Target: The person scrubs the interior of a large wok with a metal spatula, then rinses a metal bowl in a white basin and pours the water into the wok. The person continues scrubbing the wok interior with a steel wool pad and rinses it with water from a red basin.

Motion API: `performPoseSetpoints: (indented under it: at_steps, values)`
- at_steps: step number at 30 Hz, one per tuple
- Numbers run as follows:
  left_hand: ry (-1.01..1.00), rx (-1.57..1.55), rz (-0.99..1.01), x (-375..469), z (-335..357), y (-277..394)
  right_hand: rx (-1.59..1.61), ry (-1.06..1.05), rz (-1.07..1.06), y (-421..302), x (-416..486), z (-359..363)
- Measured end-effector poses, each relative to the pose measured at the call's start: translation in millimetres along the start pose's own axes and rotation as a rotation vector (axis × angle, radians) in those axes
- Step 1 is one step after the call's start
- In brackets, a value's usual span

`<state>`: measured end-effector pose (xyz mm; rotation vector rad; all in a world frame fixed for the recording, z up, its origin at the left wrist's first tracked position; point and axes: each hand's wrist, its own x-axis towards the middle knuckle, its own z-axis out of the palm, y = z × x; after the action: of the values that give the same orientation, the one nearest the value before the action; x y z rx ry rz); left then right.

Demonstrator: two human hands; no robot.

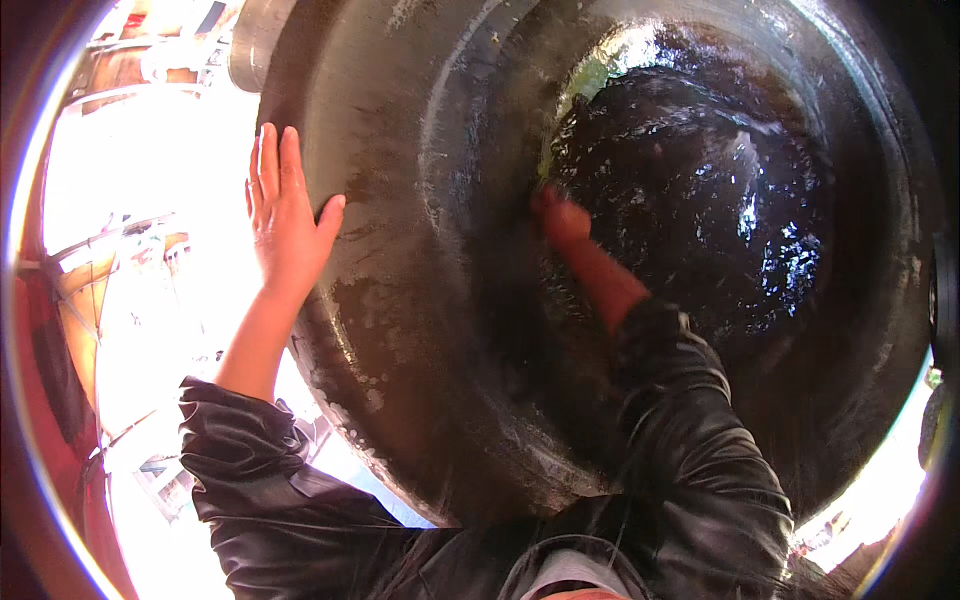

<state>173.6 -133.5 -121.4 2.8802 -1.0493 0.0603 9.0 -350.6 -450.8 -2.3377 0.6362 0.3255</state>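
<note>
Before me is a large, dark, round basin (480, 300), its wide rim and inner wall ringed by worn, wet bands. Dark rippling water (675, 187) lies in its hollow, with bright reflections on the surface. My left hand (281, 217) rests on the left rim, palm down, fingers extended and thumb apart, with nothing in it. My right hand (564, 217) reaches down inside, against or close to the inner wall at the water's left edge. It is blurred and its fingers curl away from view, so I cannot tell whether it holds anything.
Strong glare washes out the ground at the left. A grey cylindrical container (251, 45) stands by the basin's upper left rim. Cluttered poles or frames (112, 232) and red sheeting (56, 405) lie farther left. Dark sleeves cover both my upper arms.
</note>
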Motion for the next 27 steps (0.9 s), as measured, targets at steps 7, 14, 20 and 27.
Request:
performPoseSetpoints:
  at_steps: [7,14,20,27]
  values:
    - [0.009,0.096,-0.054,-8.2,-13.4,-0.1,0.252,-0.038,-0.286,-60.6,-64.4,37.1]
    - [0.063,0.088,0.042,1.6,-5.2,2.8,0.084,0.067,0.292,-0.9,43.1,-14.0]
    - [0.120,0.135,0.079,-4.3,0.3,-9.4,-0.031,-0.319,0.032,36.9,-194.3,54.6]
    - [0.128,0.153,0.082,4.4,4.3,-11.0,-0.216,-0.530,0.022,60.7,-235.5,36.6]
